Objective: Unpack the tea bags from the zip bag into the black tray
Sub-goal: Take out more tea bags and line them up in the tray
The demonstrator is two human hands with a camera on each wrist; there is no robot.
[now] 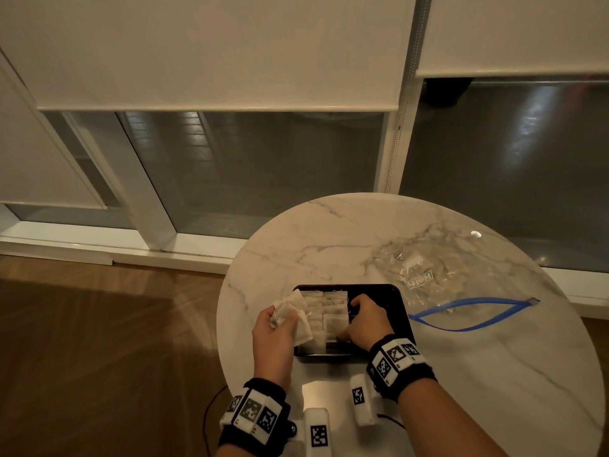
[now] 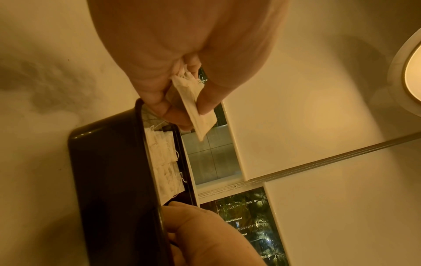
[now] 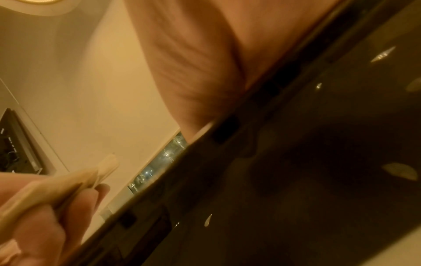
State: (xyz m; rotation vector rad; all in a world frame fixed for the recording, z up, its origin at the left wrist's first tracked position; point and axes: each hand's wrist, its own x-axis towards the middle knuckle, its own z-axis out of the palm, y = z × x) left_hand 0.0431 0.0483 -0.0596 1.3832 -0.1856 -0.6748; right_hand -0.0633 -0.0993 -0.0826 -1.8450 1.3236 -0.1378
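Head view: left hand pinches spare tea bags as a ready supply while right hand, fingers curled, tidies rows in the black tray.

The right hand covers part of the black tray. The right wrist view is blurry. The bench runs off the bottom edge.

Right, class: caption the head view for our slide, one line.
Left hand holds tea bags over the black tray; right hand arranges rows inside.
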